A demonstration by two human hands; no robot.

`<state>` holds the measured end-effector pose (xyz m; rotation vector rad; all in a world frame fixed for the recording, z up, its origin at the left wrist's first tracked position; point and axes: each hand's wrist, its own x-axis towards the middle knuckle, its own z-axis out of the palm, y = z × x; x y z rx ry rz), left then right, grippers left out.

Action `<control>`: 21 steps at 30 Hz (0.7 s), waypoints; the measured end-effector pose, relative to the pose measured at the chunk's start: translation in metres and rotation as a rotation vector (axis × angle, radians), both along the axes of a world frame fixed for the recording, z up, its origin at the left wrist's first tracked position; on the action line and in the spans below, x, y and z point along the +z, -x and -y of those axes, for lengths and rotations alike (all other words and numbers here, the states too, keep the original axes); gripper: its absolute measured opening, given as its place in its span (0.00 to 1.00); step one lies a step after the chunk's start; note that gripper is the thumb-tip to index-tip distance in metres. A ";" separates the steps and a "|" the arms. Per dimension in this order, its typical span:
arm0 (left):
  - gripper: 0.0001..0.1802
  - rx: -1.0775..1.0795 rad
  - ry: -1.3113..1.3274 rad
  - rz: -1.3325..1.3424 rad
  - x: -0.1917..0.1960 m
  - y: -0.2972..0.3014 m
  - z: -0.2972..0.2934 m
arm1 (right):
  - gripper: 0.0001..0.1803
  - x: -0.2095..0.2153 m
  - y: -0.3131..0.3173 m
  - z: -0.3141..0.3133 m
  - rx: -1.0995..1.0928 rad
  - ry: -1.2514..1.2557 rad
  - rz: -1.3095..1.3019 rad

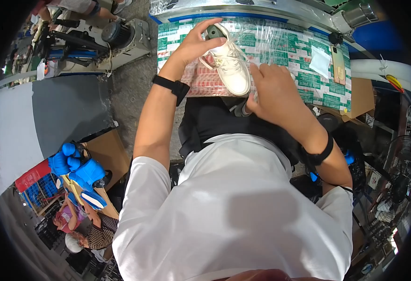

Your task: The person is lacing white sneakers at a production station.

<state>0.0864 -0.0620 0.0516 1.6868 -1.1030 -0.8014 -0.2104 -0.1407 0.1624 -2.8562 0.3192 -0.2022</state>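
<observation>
A cream-white lace-up sneaker [234, 78] is tilted above the near edge of the bench, its toe toward me. My left hand [195, 47] grips it around the heel and collar, thumb across the opening. Inside the opening sits a dark green shoe last [214, 32]. White laces [230, 52] cross the upper, and a strand runs toward my right hand [276, 91]. That hand is closed beside the toe, its fingers curled; what they hold, if anything, is hidden.
Green-and-white printed tape under clear film covers the bench top [285, 47]. On its right lie a white sheet [320, 62] and a phone [338, 65]. A grey machine with a motor [117, 33] stands left. Blue shoes [87, 173] sit at lower left, near other people [97, 236].
</observation>
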 end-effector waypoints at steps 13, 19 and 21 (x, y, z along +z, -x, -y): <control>0.43 0.026 -0.069 0.236 -0.003 0.019 0.030 | 0.36 -0.023 -0.002 0.034 -0.129 -0.497 0.107; 0.45 0.041 -0.045 0.255 -0.004 0.019 0.031 | 0.36 -0.065 -0.006 0.035 -0.055 -0.333 0.228; 0.45 0.046 -0.050 0.257 -0.002 0.019 0.027 | 0.36 -0.046 0.006 0.029 -0.045 -0.340 0.159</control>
